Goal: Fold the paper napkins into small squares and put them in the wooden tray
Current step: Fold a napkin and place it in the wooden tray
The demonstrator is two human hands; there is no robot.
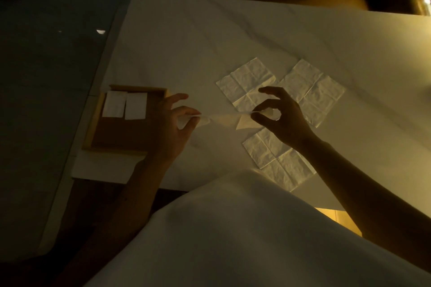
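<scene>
A thin white napkin hangs stretched above the table. My left hand pinches its left end and my right hand pinches its right end between thumb and forefinger. Three unfolded napkins lie flat on the table: one behind my right hand, one to the right, one near the front edge. The wooden tray sits at the left, just beyond my left hand. Two folded napkin squares lie side by side in its far part.
The white marble table stretches back and right; its left edge runs along a dark floor. My white garment fills the lower foreground and covers part of the table's front edge. The light is dim.
</scene>
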